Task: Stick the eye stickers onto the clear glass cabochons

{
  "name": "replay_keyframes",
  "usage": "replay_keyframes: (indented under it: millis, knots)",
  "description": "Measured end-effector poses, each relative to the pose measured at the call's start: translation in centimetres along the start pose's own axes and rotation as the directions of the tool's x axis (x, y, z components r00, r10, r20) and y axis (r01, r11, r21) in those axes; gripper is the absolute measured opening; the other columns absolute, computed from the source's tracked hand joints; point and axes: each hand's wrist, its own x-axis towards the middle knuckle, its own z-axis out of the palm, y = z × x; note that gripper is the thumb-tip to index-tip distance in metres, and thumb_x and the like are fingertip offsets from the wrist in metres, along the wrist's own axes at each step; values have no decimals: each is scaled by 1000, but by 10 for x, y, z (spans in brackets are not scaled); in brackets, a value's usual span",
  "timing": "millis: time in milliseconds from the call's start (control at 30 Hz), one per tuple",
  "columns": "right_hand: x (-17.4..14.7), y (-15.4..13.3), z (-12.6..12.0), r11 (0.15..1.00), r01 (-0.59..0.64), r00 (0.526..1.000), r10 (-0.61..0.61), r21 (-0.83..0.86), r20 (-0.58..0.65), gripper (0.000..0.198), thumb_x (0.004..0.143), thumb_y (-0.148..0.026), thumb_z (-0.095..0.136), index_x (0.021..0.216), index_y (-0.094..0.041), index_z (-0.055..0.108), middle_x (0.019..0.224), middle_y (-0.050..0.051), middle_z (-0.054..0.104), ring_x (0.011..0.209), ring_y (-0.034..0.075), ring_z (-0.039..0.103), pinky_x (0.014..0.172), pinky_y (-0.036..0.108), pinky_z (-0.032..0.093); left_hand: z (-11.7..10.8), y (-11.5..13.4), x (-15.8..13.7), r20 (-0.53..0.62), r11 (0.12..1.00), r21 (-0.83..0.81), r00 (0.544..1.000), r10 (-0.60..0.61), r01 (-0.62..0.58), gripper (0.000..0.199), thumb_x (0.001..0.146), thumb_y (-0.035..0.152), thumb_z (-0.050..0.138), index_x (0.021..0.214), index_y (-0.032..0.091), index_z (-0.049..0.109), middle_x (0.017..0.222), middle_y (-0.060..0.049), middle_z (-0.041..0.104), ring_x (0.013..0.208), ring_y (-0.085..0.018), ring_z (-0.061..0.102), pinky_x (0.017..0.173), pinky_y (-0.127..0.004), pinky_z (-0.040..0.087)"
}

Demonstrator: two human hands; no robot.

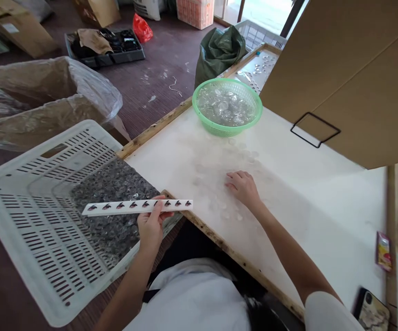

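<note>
My left hand [152,225] is closed on a long white strip [126,208] with a row of dark eye-like prints, thumb on top. The strip lies level above a white plastic crate [40,184] holding many small clear and dark pieces [112,202]. Over the white tabletop [323,193], my right hand [243,186] is palm down with bent fingers and a small gap between thumb and forefinger. Nothing shows in that gap. Faint clear discs [224,207] are scattered around it on the table.
Toward the far edge stands a green basket [228,126] full of clear pieces. A cardboard sheet [350,82] and black wire frame [315,129] rise at right. A phone [371,312] and small packet [383,251] lie near the wooden rim. A plastic-lined box [47,115] is left.
</note>
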Motion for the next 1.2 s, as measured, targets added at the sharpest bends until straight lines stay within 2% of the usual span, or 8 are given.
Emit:
replay_keyframes:
  millis: [200,367,633,867,967,1067,1200]
  knots:
    - [8,-14,4,997,-19,995,26,-78,92,24,89,-22,55,111,-20,64,103,11,66,99,27,57,88,42,43,-16,-5,-6,17,997,-29,998,-67,68,37,67,39,79,93,14,71,75,-4,69,66,-17,65,49,-23,54]
    - [11,-25,7,996,-31,997,37,-86,67,24,88,-27,56,110,-20,63,110,13,63,103,29,56,89,43,43,-24,-8,-1,21,995,-48,996,-85,85,38,68,39,78,95,14,70,75,-3,70,64,-16,65,50,-24,54]
    - [20,-34,14,996,-73,996,75,-50,48,15,86,-25,55,98,-20,62,103,13,63,94,29,58,81,44,48,-26,-11,3,31,994,-26,994,-104,105,40,68,42,77,95,14,70,75,-3,69,61,-15,64,50,-25,54]
    - [26,-36,11,975,-187,980,176,121,93,22,82,-25,55,103,-20,58,103,12,61,86,23,61,75,39,51,-21,-10,1,43,992,-39,992,-122,123,39,70,41,77,96,13,69,75,-3,69,63,-17,66,50,-25,55]
    - [28,-33,6,952,-235,972,226,197,65,26,79,-27,59,104,-19,56,103,11,60,83,22,61,73,38,52,-22,-11,1,47,991,-52,992,-121,123,39,71,41,77,97,13,69,76,-4,69,64,-17,66,50,-25,55]
    - [32,-36,3,947,-229,973,230,227,24,27,78,-27,61,103,-19,56,102,12,59,81,21,61,72,38,52,-23,-12,3,47,992,-46,992,-118,120,39,71,41,76,97,13,69,77,-4,69,65,-17,66,50,-25,55]
    - [45,-61,14,946,-148,989,142,288,43,22,79,-25,60,100,-20,57,102,10,58,79,20,60,71,36,53,-21,-10,4,50,993,-32,992,-114,115,38,70,41,77,95,13,69,77,-4,68,67,-18,66,50,-25,55]
